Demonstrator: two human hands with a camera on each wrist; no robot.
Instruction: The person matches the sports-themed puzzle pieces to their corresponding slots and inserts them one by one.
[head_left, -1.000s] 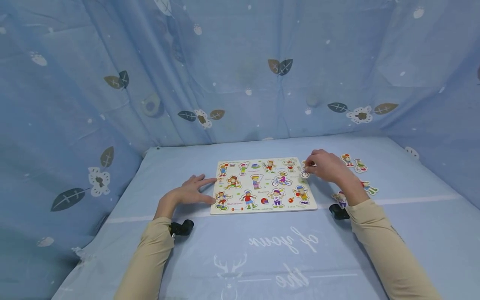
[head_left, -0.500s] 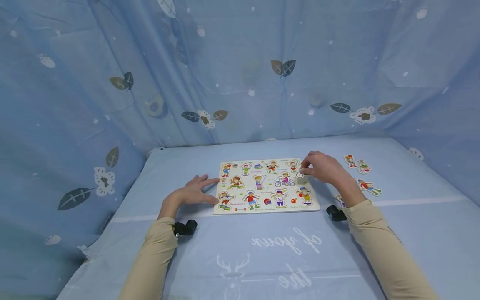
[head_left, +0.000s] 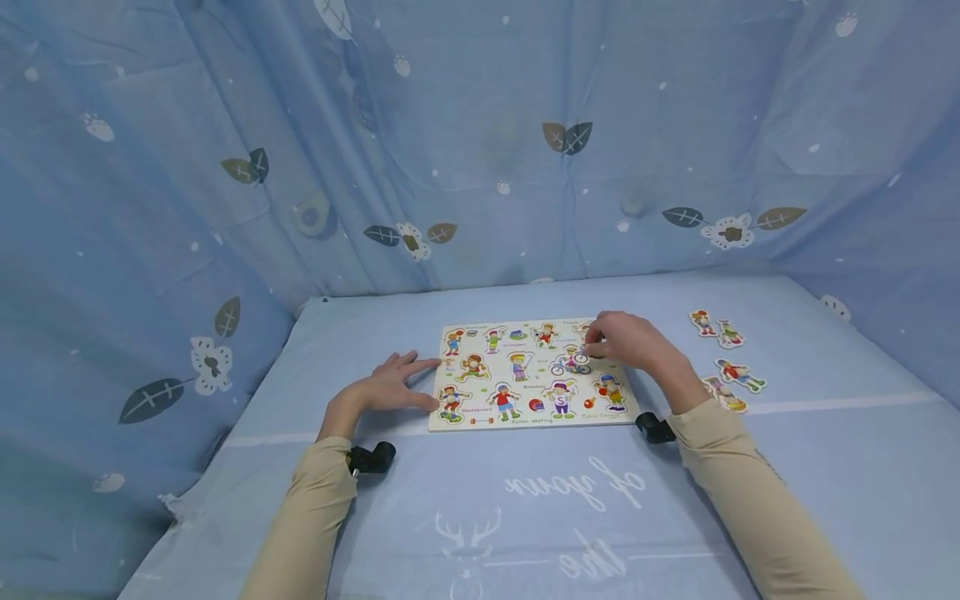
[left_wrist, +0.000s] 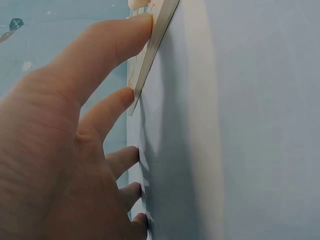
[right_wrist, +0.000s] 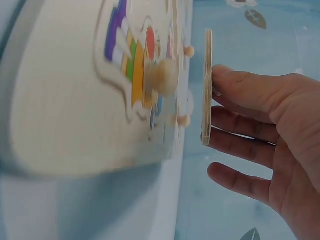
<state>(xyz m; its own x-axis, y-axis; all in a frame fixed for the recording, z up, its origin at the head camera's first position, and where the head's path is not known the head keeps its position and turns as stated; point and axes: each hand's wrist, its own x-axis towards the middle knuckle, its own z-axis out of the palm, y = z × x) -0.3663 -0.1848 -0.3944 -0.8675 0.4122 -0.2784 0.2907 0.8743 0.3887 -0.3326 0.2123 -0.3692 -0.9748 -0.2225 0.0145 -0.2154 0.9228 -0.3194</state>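
A wooden peg puzzle board (head_left: 540, 382) with printed sports figures lies flat on the table. My left hand (head_left: 386, 385) is spread at its left side; thumb and index finger touch the board's edge (left_wrist: 159, 37), the other fingers rest on the cloth. My right hand (head_left: 630, 340) pinches a flat wooden puzzle piece (right_wrist: 207, 90), seen edge-on and raised off the board in the right wrist view. From the head, it hangs over the bicycle picture, largely hidden by the fingers; a wheel shows. Round knobs (right_wrist: 164, 77) stand on pieces seated in the board.
Several loose figure pieces lie right of the board: one with a red ball (head_left: 702, 323), one beside it (head_left: 730, 334), a red-and-blue figure (head_left: 741, 375) and another (head_left: 724, 394) near my right forearm. A blue patterned curtain (head_left: 480, 167) hangs behind the table.
My right hand has carried the piece leftward from the board's right edge to over the bicycle picture. My left hand has stayed at the board's left edge.
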